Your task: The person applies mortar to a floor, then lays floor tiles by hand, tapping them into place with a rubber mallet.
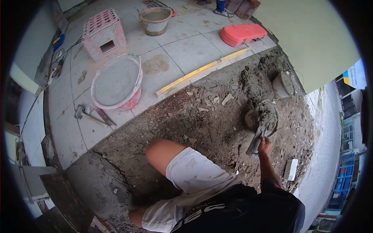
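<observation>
My right hand (pixel 265 146) is closed around what looks like a mortar-smeared trowel (pixel 256 140), at the near edge of a bucket (pixel 250 119). Wet grey mortar (pixel 267 113) is heaped in that bucket, and the tool's far end meets it. Just beyond, a second mortar-coated bucket (pixel 280 88) leans on its side against a spread of rough mortar (pixel 256 77). My left hand is out of view.
Bare rubble ground (pixel 210 124) surrounds my bent knee. A yellow level (pixel 202 72) lies along the tile edge. On the tiles are a basin of grey slurry (pixel 116 83), a hammer (pixel 91 115), a pink crate (pixel 103 35), a bucket (pixel 155 25) and a red case (pixel 243 35). Another person's foot (pixel 223 13) shows at the top.
</observation>
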The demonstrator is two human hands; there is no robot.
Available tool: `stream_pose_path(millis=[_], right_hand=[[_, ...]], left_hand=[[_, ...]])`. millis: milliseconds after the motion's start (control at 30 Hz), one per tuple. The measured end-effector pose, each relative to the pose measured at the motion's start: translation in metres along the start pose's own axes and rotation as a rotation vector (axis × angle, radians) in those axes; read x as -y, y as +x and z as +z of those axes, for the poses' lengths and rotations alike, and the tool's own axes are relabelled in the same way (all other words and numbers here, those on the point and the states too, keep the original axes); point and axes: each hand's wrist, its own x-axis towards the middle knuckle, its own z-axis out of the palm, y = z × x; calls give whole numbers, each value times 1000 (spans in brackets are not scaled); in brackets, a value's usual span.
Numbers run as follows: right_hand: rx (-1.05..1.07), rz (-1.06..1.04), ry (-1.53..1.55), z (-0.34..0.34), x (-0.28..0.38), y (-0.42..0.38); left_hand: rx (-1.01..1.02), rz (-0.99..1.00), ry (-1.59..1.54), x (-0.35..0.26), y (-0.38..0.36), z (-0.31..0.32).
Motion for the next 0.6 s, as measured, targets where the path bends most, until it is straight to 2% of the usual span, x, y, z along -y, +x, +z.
stream_pose_path(millis=[33, 100, 133, 200, 233, 300, 367, 400, 467, 500, 567, 600], right_hand=[[28, -109, -2, -6, -10, -6], [117, -184, -102, -24, 4, -25], [159, -252, -75, -28, 7, -34], [274, -352, 11, -26, -10, -37], [314, -354, -67, -26, -3, -45], [372, -452, -160, -28, 47, -80], [512, -606, -117, -8, 54, -81], [527, -642, -109, 4, 74, -86], [727, -798, -148, 19, 120, -109], [584, -941, -69, 43, 117, -116], [1062, -726, 166, 67, 184, -150], [1142, -759, 191, 87, 208, -164]], left_hand=[[72, 42, 69, 21, -6, 13], [146, -93, 208, 3, 3, -9], [128, -36, 201, -34, -11, -16], [210, -48, 134, -34, -8, -21], [200, -109, 39, -34, -10, -20], [137, -80, -21, -66, -20, -18], [174, -144, 20, -67, -19, -21], [162, -114, 36, -75, -21, -23], [163, -67, 59, -94, -25, -29], [169, -52, 64, -100, -27, -30], [154, -99, 6, -105, -31, -27], [159, -102, 33, -106, -30, -28]])
